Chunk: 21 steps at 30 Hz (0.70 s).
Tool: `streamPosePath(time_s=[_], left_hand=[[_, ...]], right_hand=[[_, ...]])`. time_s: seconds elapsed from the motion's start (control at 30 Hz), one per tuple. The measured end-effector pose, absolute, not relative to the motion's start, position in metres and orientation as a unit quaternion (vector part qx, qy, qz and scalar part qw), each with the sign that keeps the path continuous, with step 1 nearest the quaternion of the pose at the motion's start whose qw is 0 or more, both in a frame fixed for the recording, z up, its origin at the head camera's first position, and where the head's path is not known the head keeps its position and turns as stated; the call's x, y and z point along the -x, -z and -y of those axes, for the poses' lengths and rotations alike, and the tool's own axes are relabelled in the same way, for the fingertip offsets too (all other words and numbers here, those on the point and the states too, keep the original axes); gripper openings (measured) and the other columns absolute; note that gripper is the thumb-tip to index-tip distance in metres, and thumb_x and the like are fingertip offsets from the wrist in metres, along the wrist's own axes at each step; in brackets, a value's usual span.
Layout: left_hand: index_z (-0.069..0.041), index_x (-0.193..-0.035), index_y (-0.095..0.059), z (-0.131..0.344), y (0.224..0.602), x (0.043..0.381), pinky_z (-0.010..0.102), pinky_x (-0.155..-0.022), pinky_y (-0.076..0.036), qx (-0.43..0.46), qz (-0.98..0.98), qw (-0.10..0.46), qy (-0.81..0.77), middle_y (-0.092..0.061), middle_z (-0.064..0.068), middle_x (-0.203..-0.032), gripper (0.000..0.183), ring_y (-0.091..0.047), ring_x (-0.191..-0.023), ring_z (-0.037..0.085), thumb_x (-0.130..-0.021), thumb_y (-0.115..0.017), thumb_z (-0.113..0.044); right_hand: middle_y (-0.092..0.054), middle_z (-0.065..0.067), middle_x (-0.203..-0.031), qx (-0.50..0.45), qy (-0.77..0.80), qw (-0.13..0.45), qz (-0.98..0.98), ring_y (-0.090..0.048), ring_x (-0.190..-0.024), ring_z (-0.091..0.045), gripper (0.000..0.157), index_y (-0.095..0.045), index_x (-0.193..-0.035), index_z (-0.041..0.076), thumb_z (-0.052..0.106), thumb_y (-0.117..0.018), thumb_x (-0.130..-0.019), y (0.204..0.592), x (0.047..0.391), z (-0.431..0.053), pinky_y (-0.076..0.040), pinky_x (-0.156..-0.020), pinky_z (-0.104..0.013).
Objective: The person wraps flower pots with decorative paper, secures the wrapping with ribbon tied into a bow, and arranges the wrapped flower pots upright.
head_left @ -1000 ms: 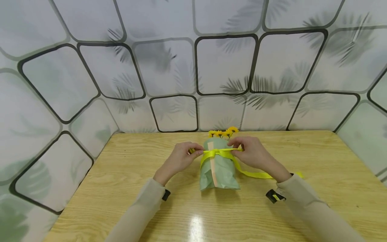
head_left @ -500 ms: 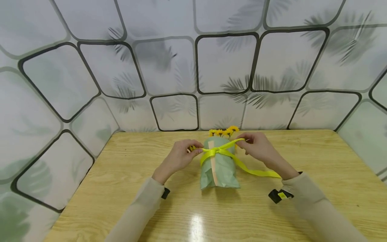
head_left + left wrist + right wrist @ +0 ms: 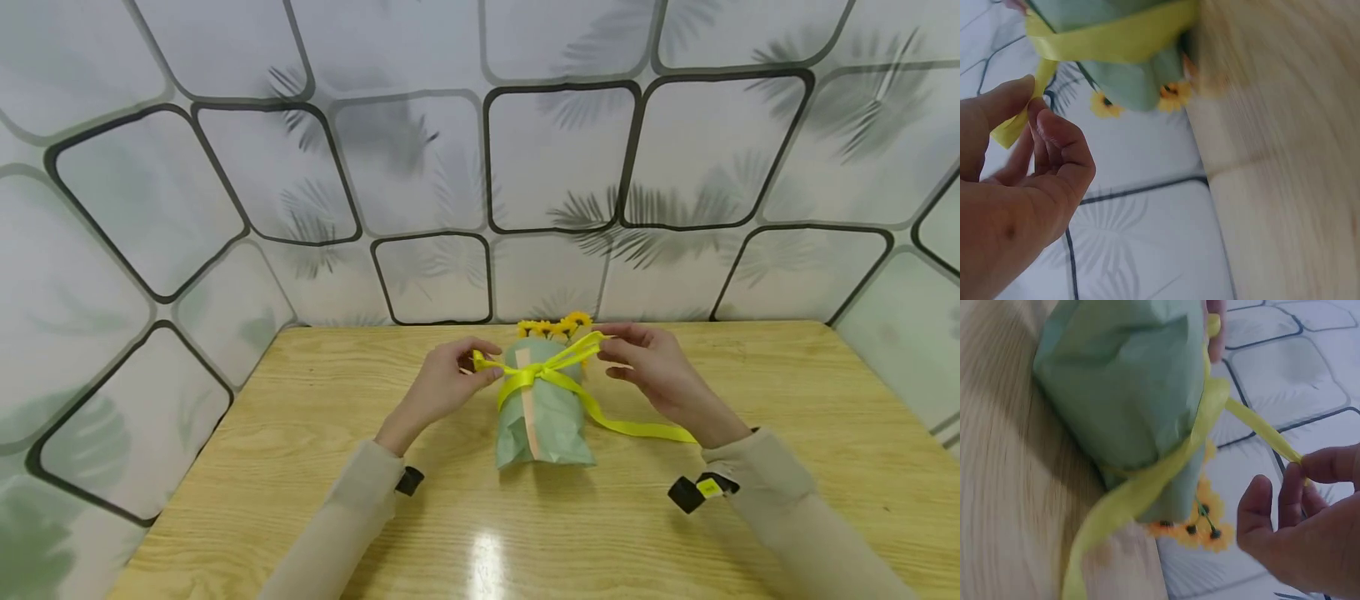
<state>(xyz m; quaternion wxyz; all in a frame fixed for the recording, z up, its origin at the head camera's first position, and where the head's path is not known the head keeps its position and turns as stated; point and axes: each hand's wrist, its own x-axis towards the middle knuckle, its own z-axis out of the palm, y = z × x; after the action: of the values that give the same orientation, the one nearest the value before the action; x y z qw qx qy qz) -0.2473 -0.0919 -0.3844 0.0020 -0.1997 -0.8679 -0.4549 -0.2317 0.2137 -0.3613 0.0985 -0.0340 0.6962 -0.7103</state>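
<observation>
A bouquet of yellow flowers (image 3: 577, 319) in pale green wrapping paper (image 3: 558, 429) lies on the table, blooms toward the wall. Round its middle runs a yellow ribbon (image 3: 558, 377) with a knot on the front. At the bouquet's left side, my left hand (image 3: 447, 379) pinches one end of the ribbon between thumb and fingertip, as the left wrist view also shows. On the other side my right hand (image 3: 656, 371) pinches a ribbon loop, drawn up and to the right of the knot. Another ribbon tail trails rightward from the bouquet, under my right wrist.
The wooden table (image 3: 315, 400) reaches back to a patterned wall covering (image 3: 558, 158) just behind the flowers. A peach-coloured strip (image 3: 529, 417) runs down the front of the wrapping. Black wrist devices (image 3: 686, 494) sit under my sleeves.
My right hand has moved up and right, pulling the ribbon out from the knot into a raised loop. My left hand stays almost in place, its ribbon end showing more.
</observation>
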Motion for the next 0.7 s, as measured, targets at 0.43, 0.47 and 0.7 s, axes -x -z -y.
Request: streamPosePath(time_s=[0.43, 0.47, 0.7], left_hand=[[-0.009, -0.126, -0.070, 0.070, 0.387, 0.249, 0.024, -0.071, -0.045, 0.047, 0.675, -0.137, 0.724, -0.070, -0.003, -0.116, 0.036, -0.055, -0.091, 0.012, -0.109, -0.050, -0.033], [-0.010, -0.123, -0.070, 0.070, 0.389, 0.250, 0.023, -0.068, -0.044, 0.049, 0.669, -0.141, 0.728, -0.070, -0.004, -0.114, 0.036, -0.055, -0.089, 0.013, -0.110, -0.047, -0.035], [-0.013, -0.114, -0.064, 0.068, 0.393, 0.254, 0.021, -0.064, -0.043, 0.047, 0.645, -0.171, 0.743, -0.072, -0.006, -0.109, 0.039, -0.053, -0.076, 0.008, -0.112, -0.035, -0.040]], right_hand=[[-0.060, 0.004, -0.116, -0.029, 0.815, 0.067, -0.575, -0.064, -0.097, -0.012, 0.023, -0.058, -0.127, 0.009, 0.007, -0.045, -0.107, 0.362, 0.242, -0.182, -0.059, -0.087, -0.023], [-0.057, 0.003, -0.118, -0.038, 0.804, 0.060, -0.590, -0.063, -0.095, -0.012, 0.024, -0.056, -0.128, 0.009, 0.007, -0.043, -0.107, 0.362, 0.242, -0.181, -0.059, -0.083, -0.022], [-0.046, 0.002, -0.127, -0.065, 0.787, 0.060, -0.610, -0.056, -0.094, -0.014, 0.026, -0.054, -0.124, 0.012, 0.007, -0.035, -0.107, 0.364, 0.241, -0.180, -0.055, -0.080, -0.022]])
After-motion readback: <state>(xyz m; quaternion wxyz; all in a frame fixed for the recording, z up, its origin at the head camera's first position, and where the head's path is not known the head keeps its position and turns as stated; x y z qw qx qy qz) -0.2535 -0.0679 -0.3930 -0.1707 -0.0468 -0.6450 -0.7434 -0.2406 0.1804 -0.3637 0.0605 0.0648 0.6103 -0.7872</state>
